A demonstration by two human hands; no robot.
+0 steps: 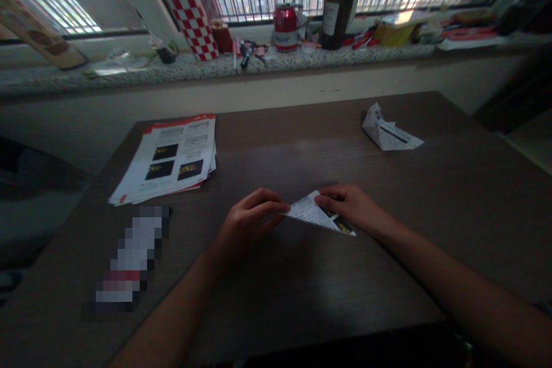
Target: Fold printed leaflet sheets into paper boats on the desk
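A folded paper triangle, printed with text and dark pictures, is held just above the middle of the table. My left hand pinches its left corner between thumb and fingers. At the top of the paper, my right hand grips the upper right edge, with the thumb over the printed face. The long edge of the triangle faces me and slopes down to the right. Parts of the fingers behind the paper are hidden.
On the brown table, a stack of printed sheets lies at the left, above a blurred-out oblong object. A folded paper figure stands at the back right. The windowsill holds a red can, a dark bottle-like container and clutter.
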